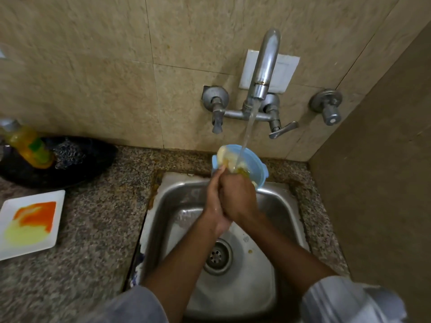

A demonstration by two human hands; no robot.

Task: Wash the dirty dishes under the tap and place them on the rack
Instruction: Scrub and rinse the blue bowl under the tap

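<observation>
Both grips closed on blue bowl (249, 164) at frame centre: left hand (213, 201) at rim, right hand (238, 197) overlapping. Under tap (263, 73) stream, above sink (177, 206). Stained plate (30, 223) on desk (100, 220), lower left.

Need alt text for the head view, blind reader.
Both hands, left hand and right hand, hold a light blue bowl smeared with yellow residue under the running tap, above a steel sink. A stained white square plate waits on the granite counter.
</observation>
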